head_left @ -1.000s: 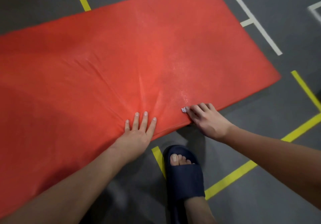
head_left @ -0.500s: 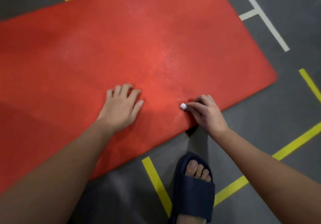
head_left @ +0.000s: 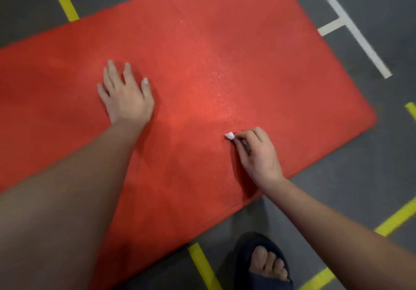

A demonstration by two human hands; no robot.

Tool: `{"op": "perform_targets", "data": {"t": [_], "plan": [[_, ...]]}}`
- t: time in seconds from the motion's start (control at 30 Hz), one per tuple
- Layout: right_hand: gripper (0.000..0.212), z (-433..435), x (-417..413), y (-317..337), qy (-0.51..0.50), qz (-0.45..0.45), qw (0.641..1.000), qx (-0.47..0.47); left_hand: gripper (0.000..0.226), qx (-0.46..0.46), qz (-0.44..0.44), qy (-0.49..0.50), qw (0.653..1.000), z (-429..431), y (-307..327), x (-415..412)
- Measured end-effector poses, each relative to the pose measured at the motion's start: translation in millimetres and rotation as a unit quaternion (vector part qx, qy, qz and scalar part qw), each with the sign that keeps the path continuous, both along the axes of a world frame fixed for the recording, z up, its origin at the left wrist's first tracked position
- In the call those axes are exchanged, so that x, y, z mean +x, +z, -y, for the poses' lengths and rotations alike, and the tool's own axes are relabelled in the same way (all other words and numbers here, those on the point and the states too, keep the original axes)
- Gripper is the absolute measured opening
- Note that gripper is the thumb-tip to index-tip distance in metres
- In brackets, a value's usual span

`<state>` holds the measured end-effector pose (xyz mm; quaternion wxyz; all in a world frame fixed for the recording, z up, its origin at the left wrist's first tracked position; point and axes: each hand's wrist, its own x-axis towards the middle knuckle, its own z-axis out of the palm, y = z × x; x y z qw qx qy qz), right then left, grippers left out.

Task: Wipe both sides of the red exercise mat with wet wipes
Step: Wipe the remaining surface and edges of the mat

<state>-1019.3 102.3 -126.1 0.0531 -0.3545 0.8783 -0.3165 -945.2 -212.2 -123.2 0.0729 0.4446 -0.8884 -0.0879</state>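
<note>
The left hand (head_left: 127, 100) now lies flat, fingers spread, well in from the near edge of the red mat (head_left: 247, 42); a second ago it pressed at that edge. The creases that fanned out from it are gone. The right hand (head_left: 258, 154), pinching a small white wet wipe (head_left: 230, 135), has also moved in from the near edge. The slippered foot (head_left: 267, 265) sits farther back from it.

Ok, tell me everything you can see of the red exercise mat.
The red exercise mat lies flat on the grey floor, rectangular, its visible corner rounded and its left end out of frame. The surface looks textured, with a glistening patch near the middle. The left hand rests flat on it; the right hand pinches a white wipe against it.
</note>
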Motion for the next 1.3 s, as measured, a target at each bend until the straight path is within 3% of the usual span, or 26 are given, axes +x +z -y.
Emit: {"op": "perform_targets", "data": {"t": [0.2,0.4,0.63,0.83,1.0,1.17,1.3], "plan": [[0.008,2,-2,14,0.043,-0.022,0.999,0.018,0.071,-0.016,0.029,-0.02,0.999,31,-17,-15],[0.006,121,-79,7,0.055,-0.049,0.997,0.009,0.075,-0.012,0.032,-0.008,0.999,35,-16,-21],[0.004,168,-107,2,0.103,-0.079,0.992,0.0,0.078,-0.023,0.043,0.0,0.999,39,-22,-25],[0.009,251,-142,-1,0.002,-0.064,0.998,-0.015,0.077,-0.012,0.037,-0.002,0.999,39,-19,-25],[0.005,259,-150,11,0.097,-0.072,0.993,-0.011,0.078,-0.015,0.036,0.004,0.999,41,-19,-27],[0.022,381,-210,-1,0.054,-0.079,0.995,-0.04,0.079,-0.01,0.032,0.003,0.999,42,-20,-27],[0.028,408,-227,0,0.054,-0.071,0.996,-0.004,0.078,-0.018,0.026,0.002,0.999,42,-20,-27]]}}
